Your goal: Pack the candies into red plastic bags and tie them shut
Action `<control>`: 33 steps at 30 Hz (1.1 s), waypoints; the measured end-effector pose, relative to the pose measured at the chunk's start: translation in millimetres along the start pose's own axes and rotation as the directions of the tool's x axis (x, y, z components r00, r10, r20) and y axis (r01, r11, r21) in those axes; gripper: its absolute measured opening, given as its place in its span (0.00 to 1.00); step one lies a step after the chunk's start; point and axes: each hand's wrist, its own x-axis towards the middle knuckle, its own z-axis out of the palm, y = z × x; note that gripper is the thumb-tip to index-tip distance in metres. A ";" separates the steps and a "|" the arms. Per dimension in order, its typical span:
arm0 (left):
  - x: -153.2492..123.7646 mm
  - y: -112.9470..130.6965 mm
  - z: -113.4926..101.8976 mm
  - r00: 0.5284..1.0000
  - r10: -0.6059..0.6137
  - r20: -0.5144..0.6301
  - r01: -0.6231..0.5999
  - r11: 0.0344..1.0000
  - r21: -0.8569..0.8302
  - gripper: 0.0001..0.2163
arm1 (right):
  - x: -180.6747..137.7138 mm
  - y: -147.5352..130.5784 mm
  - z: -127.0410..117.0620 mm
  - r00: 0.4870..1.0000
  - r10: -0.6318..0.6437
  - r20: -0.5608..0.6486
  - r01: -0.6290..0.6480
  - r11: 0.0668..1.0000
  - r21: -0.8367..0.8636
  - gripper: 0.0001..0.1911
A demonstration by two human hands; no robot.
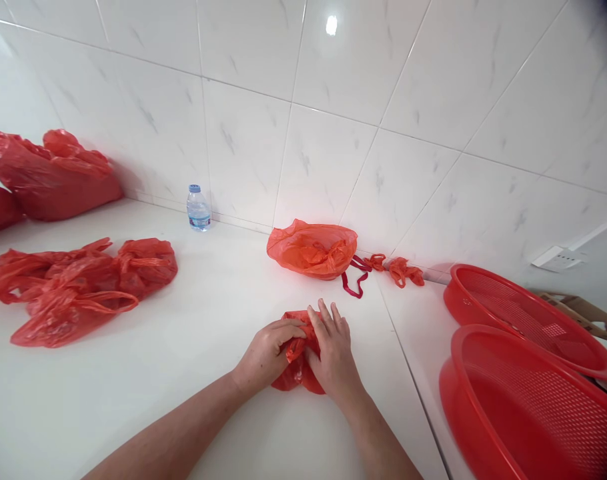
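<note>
A crumpled red plastic bag [298,380] lies on the white table in front of me, with a twisted, bunched part at its middle. My left hand [268,352] is closed on that bunched part, fingers bent over it from the left. Over the bag's right side rests my right hand [335,353], its fingers stretched out and apart and its thumb against the plastic. The palms hide parts of the bag. Just beyond, near the wall, sits another opened red plastic bag [311,250] with crumpled plastic inside.
Several loose red bags [83,280] lie at left, before a large full red bag [58,177]. A water bottle [198,210] stands by the wall. A dark red ribbon [356,292] and small knotted bags [398,270] lie right of centre. Red plastic baskets [483,407] occupy the right.
</note>
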 end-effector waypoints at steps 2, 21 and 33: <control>0.0 0.5 -0.2 1.000 -0.001 -0.001 0.001 1.000 -0.001 0.14 | -0.4 0.3 1.2 1.000 0.002 0.005 -0.002 1.000 0.010 0.33; -0.7 -0.4 0.9 1.000 0.003 -0.004 -0.003 1.000 0.011 0.16 | -1.4 3.1 6.5 1.000 0.013 0.003 -0.013 1.000 0.020 0.35; -0.5 0.8 0.4 1.000 0.019 -0.007 -0.019 1.000 0.005 0.16 | -2.7 6.5 9.8 0.999 0.004 -0.037 -0.002 0.998 0.070 0.31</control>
